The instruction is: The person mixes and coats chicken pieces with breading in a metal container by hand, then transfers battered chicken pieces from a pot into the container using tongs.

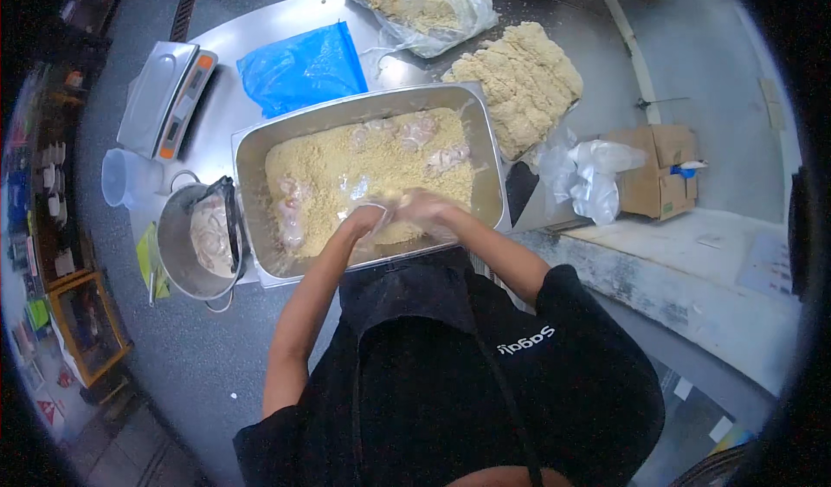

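Observation:
My left hand (371, 216) and my right hand (423, 206) meet over the front middle of a deep stainless-steel pan (491, 162). Both seem to wear clear plastic gloves. Motion blur covers the fingers, so whether anything is held between them cannot be made out. Pale yellow breadcrumbs (324, 169) fill the bottom of the pan. Raw pieces of meat, probably chicken, lie partly coated in them: one piece (291, 211) along the left side, one (448, 158) at the right, and one (417, 131) near the far wall.
Left of the pan stands a metal pot (175, 240) holding meat in whitish batter (211, 237). Behind it are a plastic jug (126, 178) and a digital scale (159, 100). A blue plastic bag (302, 68), a crumb heap (522, 87), a bagged crumb tray (425, 6) and a cardboard box (659, 172) surround the pan.

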